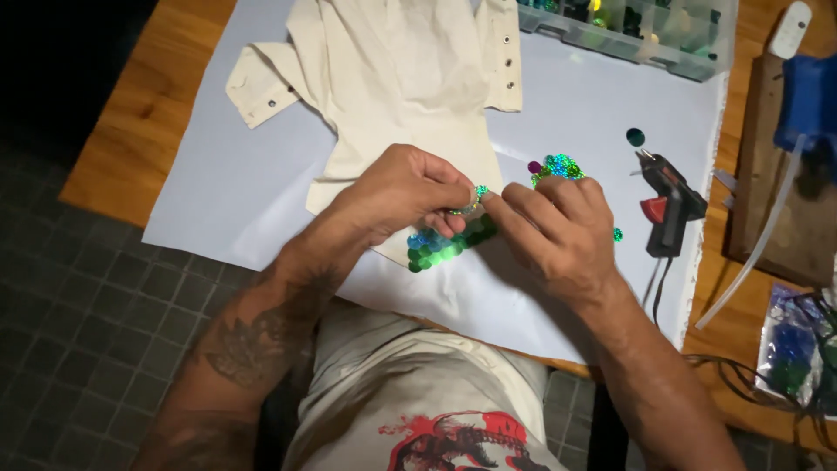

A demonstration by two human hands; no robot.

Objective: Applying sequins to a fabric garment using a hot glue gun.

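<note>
A cream shirt (pixel 397 78) lies spread on a white sheet (pixel 227 192). Green shiny sequins (pixel 440 247) sit in rows along its lower corner. My left hand (pixel 397 192) pinches a small green sequin (pixel 475 196) at its fingertips, just above those rows. My right hand (pixel 558 231) meets it from the right, fingertips touching the same sequin. A loose pile of sequins (pixel 558 166) lies just beyond my right hand.
A black glue gun (pixel 671 205) with a red trigger rests at the sheet's right edge. A clear compartment box (pixel 628 26) of sequins stands at the back. A wooden board (pixel 780 174) and a blue object (pixel 806 100) are at far right, with plastic bags (pixel 793 349) nearby.
</note>
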